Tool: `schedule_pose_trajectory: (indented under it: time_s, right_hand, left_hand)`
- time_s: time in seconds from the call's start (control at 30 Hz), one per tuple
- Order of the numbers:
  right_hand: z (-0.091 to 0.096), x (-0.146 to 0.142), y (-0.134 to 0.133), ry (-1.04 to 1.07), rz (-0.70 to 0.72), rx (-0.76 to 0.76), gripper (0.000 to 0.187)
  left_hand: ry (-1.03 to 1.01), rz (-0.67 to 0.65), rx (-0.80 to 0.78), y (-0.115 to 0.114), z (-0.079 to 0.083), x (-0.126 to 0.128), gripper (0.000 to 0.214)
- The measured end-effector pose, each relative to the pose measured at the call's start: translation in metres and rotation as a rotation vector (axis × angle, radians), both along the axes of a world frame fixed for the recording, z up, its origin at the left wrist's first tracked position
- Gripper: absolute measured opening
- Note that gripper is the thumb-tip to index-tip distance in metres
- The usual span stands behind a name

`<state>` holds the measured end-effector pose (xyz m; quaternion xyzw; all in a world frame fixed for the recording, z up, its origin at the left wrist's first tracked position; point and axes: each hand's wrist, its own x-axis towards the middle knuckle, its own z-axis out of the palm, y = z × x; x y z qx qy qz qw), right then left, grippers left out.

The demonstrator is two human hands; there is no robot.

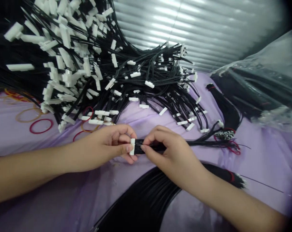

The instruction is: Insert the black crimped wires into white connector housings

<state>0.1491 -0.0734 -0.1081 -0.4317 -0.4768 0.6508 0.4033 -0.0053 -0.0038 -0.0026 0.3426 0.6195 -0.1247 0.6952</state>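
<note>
A white plastic connector (132, 147) is pinched in my left hand (112, 143), thumb on its near face and fingers behind it. Several black wires (139, 147) run from the connector to the right. Close beside it, my right hand (167, 146) has thumb and forefinger closed on these wires. The wires carry on past the right hand to the right, where their loose ends (223, 145) lie by a red band. Just below the right hand lies a thick bundle of black wires (146, 196) on the purple cloth.
A large heap of black wires with white connectors (66, 74) fills the back left. Rubber bands (41, 126) lie at left. A tied wire bundle (225, 106) and a clear plastic bag (259, 83) are at right. Purple cloth (71, 190) covers the table before a corrugated metal wall (191, 25).
</note>
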Motion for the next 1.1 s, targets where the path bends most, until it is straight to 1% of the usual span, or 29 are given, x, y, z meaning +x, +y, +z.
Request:
schedule_pose_trajectory:
  time_s: [0.1, 0.17, 0.23, 0.33, 0.43, 0.5, 0.57, 0.63, 0.67, 0.77, 0.8, 0.83, 0.87, 0.93, 0.97, 1.03, 1.1]
  right_hand:
    - [0.000, -0.002, 0.003, 0.092, -0.032, -0.104, 0.007]
    - [-0.002, -0.005, 0.003, 0.134, -0.076, -0.105, 0.008]
    - [-0.004, -0.009, 0.003, 0.159, -0.115, -0.065, 0.009]
    - [-0.006, -0.013, 0.002, 0.154, -0.121, 0.003, 0.011]
    - [-0.008, -0.013, 0.000, 0.133, -0.133, 0.087, 0.011]
    - [-0.010, -0.010, 0.000, 0.132, -0.117, 0.137, 0.010]
    - [-0.013, -0.003, -0.001, 0.086, -0.072, 0.198, 0.008]
    - [-0.017, 0.007, -0.001, -0.028, -0.046, 0.267, 0.004]
    - [-0.019, 0.012, -0.001, -0.085, -0.046, 0.304, 0.014]
    - [-0.025, 0.025, 0.002, -0.187, -0.012, 0.440, 0.056]
    - [-0.026, 0.027, 0.003, -0.229, 0.019, 0.484, 0.061]
    - [-0.027, 0.029, 0.005, -0.288, 0.060, 0.516, 0.059]
    - [-0.027, 0.031, 0.007, -0.361, 0.114, 0.531, 0.051]
    - [-0.028, 0.034, 0.010, -0.504, 0.217, 0.535, 0.029]
    - [-0.029, 0.037, 0.010, -0.568, 0.247, 0.533, 0.021]
    - [-0.035, 0.047, 0.008, -0.687, 0.258, 0.543, 0.014]
    - [-0.045, 0.065, 0.003, -0.793, 0.225, 0.542, 0.016]
  left_hand:
    - [0.019, -0.004, 0.018, 0.001, 0.002, 0.003, 0.009]
    - [0.047, 0.000, 0.026, 0.000, 0.003, 0.005, 0.010]
    - [0.073, 0.007, 0.029, 0.000, 0.002, 0.007, 0.011]
    - [0.117, 0.027, 0.040, -0.001, 0.001, 0.011, 0.017]
    - [0.187, 0.003, 0.082, -0.004, 0.000, 0.013, 0.021]
    - [0.225, -0.016, 0.121, -0.006, -0.002, 0.010, 0.020]
    - [0.218, -0.002, 0.144, -0.009, -0.004, 0.005, 0.019]
    - [0.160, 0.028, 0.135, -0.009, -0.006, 0.001, 0.018]
    - [0.132, 0.047, 0.118, -0.009, -0.007, 0.000, 0.017]
    - [0.132, 0.119, 0.073, -0.003, -0.008, 0.003, 0.015]
    - [0.151, 0.147, 0.073, -0.001, -0.007, 0.006, 0.015]
    - [0.168, 0.170, 0.082, 0.000, -0.006, 0.009, 0.017]
    - [0.183, 0.184, 0.097, 0.001, -0.005, 0.012, 0.018]
    - [0.198, 0.196, 0.105, 0.001, -0.002, 0.018, 0.021]
    - [0.203, 0.218, 0.113, 0.000, 0.001, 0.020, 0.022]
    - [0.210, 0.303, 0.146, -0.002, 0.009, 0.022, 0.021]
    - [0.201, 0.396, 0.192, -0.004, 0.021, 0.020, 0.021]
